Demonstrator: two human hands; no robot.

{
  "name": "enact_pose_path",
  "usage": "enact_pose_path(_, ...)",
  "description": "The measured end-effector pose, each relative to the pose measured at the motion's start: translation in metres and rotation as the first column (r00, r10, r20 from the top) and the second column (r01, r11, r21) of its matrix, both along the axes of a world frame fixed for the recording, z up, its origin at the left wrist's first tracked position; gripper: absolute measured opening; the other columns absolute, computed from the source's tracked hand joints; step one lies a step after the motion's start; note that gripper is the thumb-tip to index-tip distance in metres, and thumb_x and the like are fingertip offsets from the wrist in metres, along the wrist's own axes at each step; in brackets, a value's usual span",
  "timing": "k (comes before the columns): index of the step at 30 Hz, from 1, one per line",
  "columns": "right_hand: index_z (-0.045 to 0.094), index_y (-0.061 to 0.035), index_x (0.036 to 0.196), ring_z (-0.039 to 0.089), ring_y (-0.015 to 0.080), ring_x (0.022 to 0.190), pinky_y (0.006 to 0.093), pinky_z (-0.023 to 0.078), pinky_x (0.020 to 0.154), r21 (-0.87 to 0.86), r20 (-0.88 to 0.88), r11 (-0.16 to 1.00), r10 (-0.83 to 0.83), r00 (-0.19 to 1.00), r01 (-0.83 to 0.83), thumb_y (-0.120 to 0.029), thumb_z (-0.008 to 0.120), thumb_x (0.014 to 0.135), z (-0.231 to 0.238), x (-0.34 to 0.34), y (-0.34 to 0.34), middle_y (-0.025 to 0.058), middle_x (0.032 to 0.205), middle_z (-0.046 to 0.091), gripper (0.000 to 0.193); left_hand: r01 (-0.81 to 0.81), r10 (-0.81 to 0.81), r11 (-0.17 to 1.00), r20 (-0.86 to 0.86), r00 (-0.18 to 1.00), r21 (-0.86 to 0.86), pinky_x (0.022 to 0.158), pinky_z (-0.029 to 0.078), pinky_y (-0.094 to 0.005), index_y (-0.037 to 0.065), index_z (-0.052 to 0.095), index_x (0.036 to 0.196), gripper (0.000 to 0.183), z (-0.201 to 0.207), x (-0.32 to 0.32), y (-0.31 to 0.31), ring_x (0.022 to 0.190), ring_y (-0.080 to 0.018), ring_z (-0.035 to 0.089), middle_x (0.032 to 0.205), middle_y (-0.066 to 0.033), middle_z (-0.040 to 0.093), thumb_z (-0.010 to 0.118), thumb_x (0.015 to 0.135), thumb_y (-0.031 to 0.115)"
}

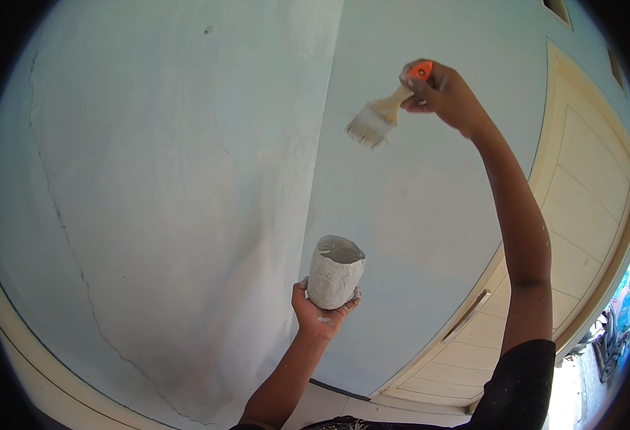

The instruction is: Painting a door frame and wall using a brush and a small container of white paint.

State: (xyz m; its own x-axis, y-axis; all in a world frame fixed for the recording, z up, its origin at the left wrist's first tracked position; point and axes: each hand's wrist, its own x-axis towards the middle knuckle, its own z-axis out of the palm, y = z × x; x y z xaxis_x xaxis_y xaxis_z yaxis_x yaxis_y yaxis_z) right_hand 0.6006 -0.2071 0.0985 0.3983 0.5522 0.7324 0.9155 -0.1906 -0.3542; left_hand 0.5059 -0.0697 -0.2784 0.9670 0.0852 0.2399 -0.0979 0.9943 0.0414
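My left hand (322, 315) is wrapped round the lower part of a whitish, paint-coated container (335, 278), its open mouth facing up. What lies deep inside it is hard to make out. Higher up and to the right, my right hand (440, 93) grips a flat paintbrush (379, 118) by its pale handle with an orange end. The bristles, coated pale, point down and left, apart from the wall. White smears mark both hands. In front is a light-blue wall (257, 107) with whitish patches, meeting a second wall face (415, 186) at a corner line.
A long crack (60, 215) runs down the left wall. On the right stands a cream panelled door (580, 193) with a long handle (467, 315). Beyond its edge, dark and blue items (619, 315) lie in bright light. A pale skirting (35, 358) curves along the lower left.
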Motion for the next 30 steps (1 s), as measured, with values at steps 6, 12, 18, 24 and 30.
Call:
enact_pose_path(6, 0.059, -0.0034, 0.111, 0.063, 0.0146, 0.076, 0.0276, 0.055, 0.070, -0.047, 0.277, 0.976, -0.190, 0.942, 0.211, -0.029, 0.057, 0.099, 0.122, 0.083, 0.070, 0.0077, 0.092, 0.063, 0.029, -0.096, 0.099, 0.995, -0.220, 0.971, 0.024, 0.078, 0.046, -0.0492, 0.004, 0.044, 0.133, 0.062, 0.016, -0.005, -0.009, 0.097, -0.0351, 0.053, 0.121, -0.0185, 0.050, 0.035, 0.087, 0.044)
enact_pose_path(12, 0.062, -0.0007, 0.095, 0.062, 0.0164, 0.072, 0.0310, 0.054, 0.066, 0.044, 0.221, 0.986, -0.165, 0.961, 0.159, -0.022, 0.064, 0.094, 0.172, 0.126, 0.117, 0.0081, 0.085, 0.063, 0.022, -0.174, 0.172, 0.985, -0.235, 0.957, 0.013, 0.080, 0.044, -0.0508, 0.005, 0.044, 0.134, 0.064, 0.015, -0.007, -0.012, 0.100, -0.0357, 0.052, 0.121, -0.0185, 0.050, 0.035, 0.087, 0.047)
enact_pose_path(18, 0.064, -0.0010, 0.093, 0.062, 0.0160, 0.072, 0.0314, 0.054, 0.066, -0.007, 0.419, 0.922, -0.348, 0.839, 0.386, -0.023, 0.068, 0.090, 0.194, 0.175, 0.114, 0.0082, 0.081, 0.064, 0.023, -0.216, 0.207, 0.976, -0.211, 0.955, -0.017, 0.080, 0.044, -0.0508, 0.005, 0.044, 0.134, 0.064, 0.011, -0.006, -0.017, 0.101, -0.0377, 0.053, 0.123, -0.0188, 0.049, 0.035, 0.086, 0.048)
enact_pose_path(24, 0.066, -0.0004, 0.103, 0.065, 0.0193, 0.079, 0.0336, 0.056, 0.070, -0.089, 0.390, 0.911, -0.339, 0.856, 0.402, -0.023, 0.068, 0.090, 0.209, 0.160, 0.091, 0.0109, 0.091, 0.067, 0.026, -0.202, 0.195, 0.979, -0.175, 0.965, -0.028, 0.080, 0.044, -0.0509, 0.006, 0.045, 0.134, 0.065, 0.003, -0.001, -0.012, 0.099, -0.0377, 0.053, 0.123, -0.0185, 0.050, 0.036, 0.085, 0.048)
enact_pose_path(30, 0.064, 0.0000, 0.110, 0.066, 0.0206, 0.083, 0.0339, 0.058, 0.074, -0.096, 0.375, 0.866, -0.426, 0.823, 0.491, -0.023, 0.067, 0.091, 0.209, 0.129, 0.058, 0.0130, 0.098, 0.066, 0.030, -0.135, 0.135, 0.991, -0.126, 0.983, 0.004, 0.081, 0.045, -0.0513, 0.005, 0.044, 0.134, 0.065, -0.004, 0.001, -0.005, 0.098, -0.0380, 0.054, 0.123, -0.0186, 0.050, 0.037, 0.085, 0.047)
